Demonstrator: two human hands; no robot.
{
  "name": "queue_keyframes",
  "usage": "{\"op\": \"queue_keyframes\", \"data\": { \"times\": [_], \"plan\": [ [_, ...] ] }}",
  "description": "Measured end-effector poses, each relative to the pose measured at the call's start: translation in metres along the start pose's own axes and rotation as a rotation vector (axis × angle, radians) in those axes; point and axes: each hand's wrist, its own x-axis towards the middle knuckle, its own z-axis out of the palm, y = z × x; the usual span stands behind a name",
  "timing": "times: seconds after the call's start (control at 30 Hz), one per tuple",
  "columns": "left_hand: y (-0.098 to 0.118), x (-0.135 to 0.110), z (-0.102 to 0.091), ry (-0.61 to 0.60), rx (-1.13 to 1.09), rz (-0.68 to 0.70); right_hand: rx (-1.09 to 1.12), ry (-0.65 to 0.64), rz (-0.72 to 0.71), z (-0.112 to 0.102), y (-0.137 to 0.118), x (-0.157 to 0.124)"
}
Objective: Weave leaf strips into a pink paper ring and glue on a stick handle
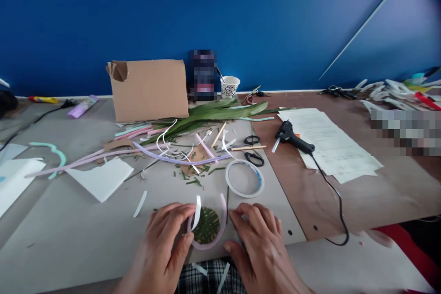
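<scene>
A small round green disc (207,226) covered in leaf bits lies near the table's front edge. A pale pink paper strip (223,220) curves around its rim, and a white strip (197,209) stands up at its left. My left hand (165,243) pinches the strip at the disc's left side, fingers closed on it. My right hand (258,243) presses its fingertips against the strip on the right side.
A tape roll (245,178) lies just behind the disc. Further back are scissors (254,158), long green leaves (213,112), paper strips (138,151), a cardboard piece (149,88) and a paper cup (229,86). A black glue gun (292,138) with its cord rests on papers (330,144) at right.
</scene>
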Motion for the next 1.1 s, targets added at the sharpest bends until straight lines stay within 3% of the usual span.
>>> {"op": "queue_keyframes", "data": {
  "times": [0.47, 0.83, 1.1],
  "plan": [
    [-0.005, -0.004, 0.002, -0.030, 0.005, -0.013, 0.041, 0.034, -0.128, 0.016, -0.006, 0.007],
    [0.001, -0.004, 0.006, 0.012, 0.190, 0.174, -0.005, 0.106, -0.154, 0.021, -0.010, 0.002],
    [0.000, -0.009, 0.015, 0.064, 0.278, 0.252, 0.078, 0.073, -0.160, 0.023, -0.009, 0.002]
  ]
}}
